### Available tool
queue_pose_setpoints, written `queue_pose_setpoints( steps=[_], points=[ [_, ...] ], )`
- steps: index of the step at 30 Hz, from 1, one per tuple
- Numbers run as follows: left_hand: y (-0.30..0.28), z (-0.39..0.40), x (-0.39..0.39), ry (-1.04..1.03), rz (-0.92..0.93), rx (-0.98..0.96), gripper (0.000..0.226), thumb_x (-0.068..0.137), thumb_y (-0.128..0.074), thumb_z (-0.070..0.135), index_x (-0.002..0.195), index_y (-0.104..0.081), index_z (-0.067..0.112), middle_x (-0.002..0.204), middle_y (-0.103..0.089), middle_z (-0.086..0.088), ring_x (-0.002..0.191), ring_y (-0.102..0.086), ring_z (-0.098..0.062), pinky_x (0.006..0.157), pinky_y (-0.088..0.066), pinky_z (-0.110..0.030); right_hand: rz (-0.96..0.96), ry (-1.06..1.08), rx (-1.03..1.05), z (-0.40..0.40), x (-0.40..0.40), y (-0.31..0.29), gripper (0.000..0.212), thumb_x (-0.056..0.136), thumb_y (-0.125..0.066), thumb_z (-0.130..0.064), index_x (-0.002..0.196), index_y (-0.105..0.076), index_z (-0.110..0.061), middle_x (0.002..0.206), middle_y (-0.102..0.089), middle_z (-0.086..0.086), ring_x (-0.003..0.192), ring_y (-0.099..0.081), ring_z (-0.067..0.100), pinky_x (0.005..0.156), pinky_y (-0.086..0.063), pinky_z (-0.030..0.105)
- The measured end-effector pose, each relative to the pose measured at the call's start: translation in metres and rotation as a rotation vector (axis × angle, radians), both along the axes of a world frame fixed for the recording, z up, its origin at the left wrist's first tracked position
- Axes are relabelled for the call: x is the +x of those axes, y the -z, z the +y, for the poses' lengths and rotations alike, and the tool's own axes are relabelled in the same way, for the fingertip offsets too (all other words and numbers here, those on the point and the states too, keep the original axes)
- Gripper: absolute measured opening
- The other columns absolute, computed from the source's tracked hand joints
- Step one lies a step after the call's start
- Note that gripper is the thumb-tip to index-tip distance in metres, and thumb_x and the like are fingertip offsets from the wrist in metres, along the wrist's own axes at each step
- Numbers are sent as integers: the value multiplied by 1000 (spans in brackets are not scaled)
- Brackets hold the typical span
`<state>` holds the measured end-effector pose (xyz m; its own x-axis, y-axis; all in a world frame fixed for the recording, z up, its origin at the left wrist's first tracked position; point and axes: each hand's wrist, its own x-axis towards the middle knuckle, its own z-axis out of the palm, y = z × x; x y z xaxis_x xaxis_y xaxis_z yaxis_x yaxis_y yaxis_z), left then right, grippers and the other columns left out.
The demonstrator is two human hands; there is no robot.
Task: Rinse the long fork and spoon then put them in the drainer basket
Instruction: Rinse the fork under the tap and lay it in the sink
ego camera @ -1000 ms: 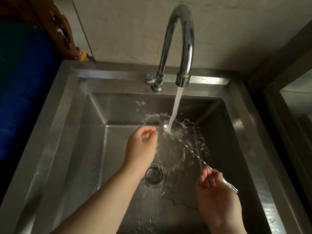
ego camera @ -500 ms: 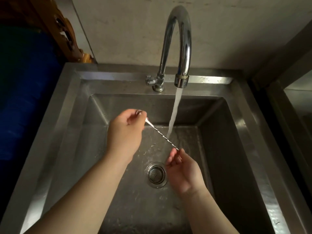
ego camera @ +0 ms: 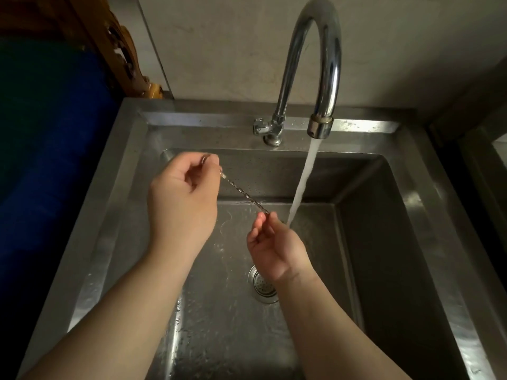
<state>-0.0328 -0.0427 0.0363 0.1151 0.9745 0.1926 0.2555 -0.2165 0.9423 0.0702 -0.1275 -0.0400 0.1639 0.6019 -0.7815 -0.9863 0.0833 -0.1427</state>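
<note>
A long thin metal spoon [ego camera: 242,193] with a twisted stem stretches between my two hands over the steel sink [ego camera: 411,215]. My left hand [ego camera: 183,198] pinches its bowl end, which peeks out above my fingers near the sink's back left. My right hand [ego camera: 274,248] grips the other end, which is hidden inside my fingers. The water stream [ego camera: 303,182] falls from the curved tap [ego camera: 312,64] just right of my right hand, touching its back. No fork or drainer basket is in view.
The round drain strainer [ego camera: 262,286] sits in the wet sink bottom below my right wrist. The tap's valve [ego camera: 267,130] stands on the back ledge. A blue surface [ego camera: 49,160] and carved wood [ego camera: 120,50] lie left; a dark ledge is right.
A second ago my right hand alone held the spoon with its bowl under the stream. My left hand then took the bowl end, and the spoon moved left, out of the water.
</note>
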Motion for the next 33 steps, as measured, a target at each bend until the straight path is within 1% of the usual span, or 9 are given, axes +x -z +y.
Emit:
queue_pose_setpoints(
  steps=[2, 4, 7, 10, 17, 20, 23, 29, 33],
  points=[
    [3, 4, -1, -30, -54, -64, 15, 87, -63, 35, 77, -69, 26, 63, -66, 15, 59, -62, -12, 61, -48, -25, -18, 36, 14, -6, 1, -2, 14, 100, -47, -18, 97, -58, -10, 76, -63, 3, 64, -59, 11, 61, -44, 23],
    [11, 7, 2, -59, -150, -157, 7, 88, -66, 26, 82, -70, 26, 70, -71, 11, 58, -63, -6, 63, -52, -27, -43, 93, 26, -17, 6, -5, 14, 99, -50, -17, 92, -60, -9, 74, -64, 4, 64, -61, 12, 63, -45, 23],
    [29, 5, 13, -99, -289, -323, 13, 91, -66, 14, 83, -63, 24, 72, -73, 4, 55, -64, -3, 56, -49, -19, -127, 141, 19, -38, 19, -11, 14, 95, -55, -15, 84, -60, -10, 64, -67, 3, 60, -67, 13, 66, -48, 24],
    [48, -2, 25, -146, -366, -480, 13, 92, -64, 13, 82, -60, 21, 71, -74, 1, 52, -62, -3, 49, -43, -14, -255, 154, -8, -58, 33, -18, 5, 94, -56, -13, 92, -59, -9, 66, -69, 4, 64, -69, 14, 68, -52, 25],
    [77, -29, 60, -102, -296, -798, 17, 92, -57, 9, 78, -64, 15, 68, -67, -1, 50, -58, -4, 46, -39, -17, -681, 198, -128, -92, 60, -52, 12, 95, -53, -9, 93, -65, -7, 75, -72, 13, 76, -73, 27, 78, -59, 37],
    [81, -44, 75, -62, -249, -853, 20, 90, -61, 11, 71, -66, 17, 66, -66, 1, 56, -55, -9, 50, -39, -20, -899, 139, -186, -107, 70, -73, 22, 92, -56, -19, 79, -74, -15, 85, -75, 15, 85, -74, 31, 74, -58, 36],
    [82, -52, 84, -42, -274, -933, 16, 89, -61, 14, 76, -69, 18, 73, -69, 1, 61, -56, -9, 53, -40, -21, -1034, 90, -248, -115, 72, -82, 19, 91, -57, -27, 85, -73, -18, 90, -77, 17, 87, -74, 33, 73, -56, 35],
    [83, -55, 83, -10, -292, -959, 12, 87, -63, 13, 79, -71, 15, 69, -65, 1, 55, -51, -8, 49, -36, -21, -1146, 30, -238, -117, 66, -84, 23, 91, -57, -33, 82, -77, -26, 88, -77, 14, 84, -75, 30, 75, -56, 38],
    [77, -43, 77, -48, -324, -881, 20, 88, -64, 11, 69, -66, 16, 58, -61, 3, 52, -49, -9, 49, -34, -21, -1039, 44, -183, -118, 60, -77, 22, 91, -57, -25, 83, -77, -19, 89, -77, 16, 84, -75, 29, 72, -57, 32]
  ],
)
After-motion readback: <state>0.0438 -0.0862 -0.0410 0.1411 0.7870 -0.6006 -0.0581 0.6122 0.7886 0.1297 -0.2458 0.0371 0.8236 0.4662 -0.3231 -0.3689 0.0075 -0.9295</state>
